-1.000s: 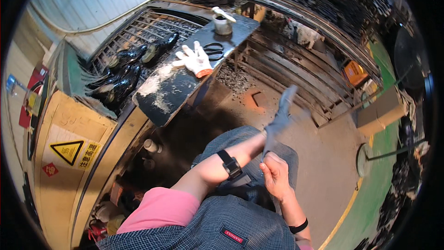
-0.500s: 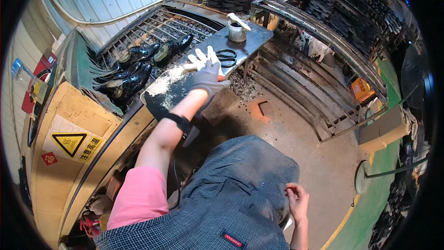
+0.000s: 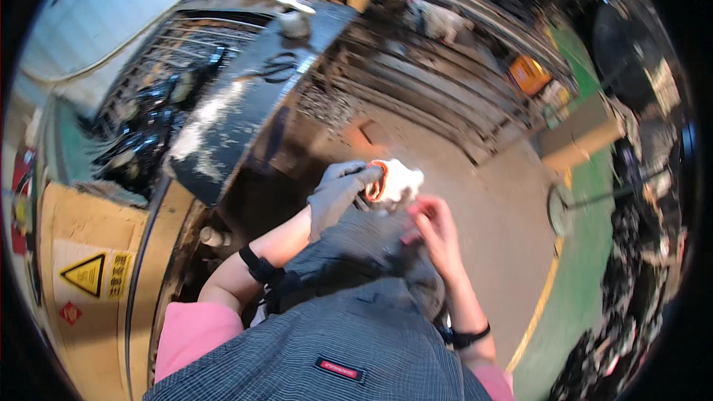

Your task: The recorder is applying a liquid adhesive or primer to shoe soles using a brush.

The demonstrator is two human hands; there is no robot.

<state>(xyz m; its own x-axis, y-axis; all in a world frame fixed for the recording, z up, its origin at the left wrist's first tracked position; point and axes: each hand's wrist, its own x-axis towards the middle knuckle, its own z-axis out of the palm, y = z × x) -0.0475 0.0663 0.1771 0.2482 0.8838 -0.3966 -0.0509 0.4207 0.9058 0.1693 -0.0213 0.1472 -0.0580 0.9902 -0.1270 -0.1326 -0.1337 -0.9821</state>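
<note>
My left hand (image 3: 340, 193), in a grey glove, is closed on a white glove (image 3: 401, 180) at its orange-edged cuff. The white glove hangs bunched in front of my lap, its far end toward the right. Just below it is my right hand (image 3: 437, 236), bare, with fingers bent toward the glove. Motion smears these fingertips, and I cannot tell whether they touch the cloth. On the dark metal bench (image 3: 223, 122) to the left lie black-handled scissors (image 3: 279, 67). A pot (image 3: 294, 24) with a white-handled brush (image 3: 292, 4) across its top stands at the bench's far end.
Shiny black shoe-like pieces (image 3: 152, 115) lie on a metal rack left of the bench. A cardboard-faced panel with a yellow warning sign (image 3: 83, 275) stands at near left. Metal rails (image 3: 438, 100) run ahead; a cardboard box (image 3: 583, 134) and round stand base (image 3: 561, 209) are right.
My left hand has come back from the bench to my lap, bringing the white glove. My right hand has risen toward it. The view has shifted, and the bench sits farther left.
</note>
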